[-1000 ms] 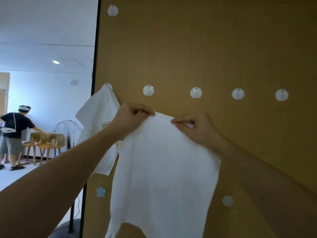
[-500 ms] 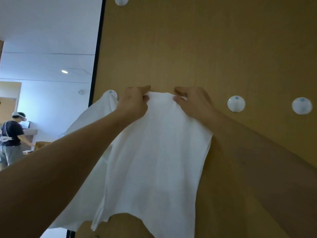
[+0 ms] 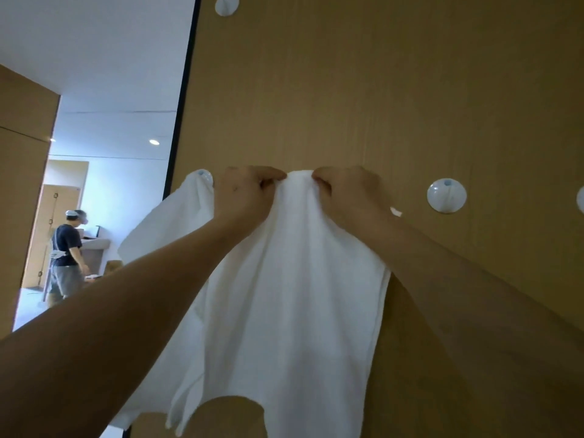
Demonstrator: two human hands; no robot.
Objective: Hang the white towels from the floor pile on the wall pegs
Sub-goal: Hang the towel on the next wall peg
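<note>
Between the two sets of fingers, the top edge of a white towel [image 3: 294,279] is bunched against the wooden wall panel [image 3: 379,90], roughly where a peg should sit; the peg itself is hidden behind the cloth and knuckles, so whether the towel has caught on it yet is hard to say. The left hand [image 3: 245,197] and the right hand [image 3: 350,197] both pinch that gathered edge, fingers curled tight on the fabric, close together. Just left of the left fingers, another towel [image 3: 177,222] already hangs from its own peg [image 3: 204,176]. To the right of the right fingers, a bare white peg [image 3: 446,195] waits, with another above. So one towel is up, this one seems nearly on, and free pegs remain; the floor pile is out of sight.
</note>
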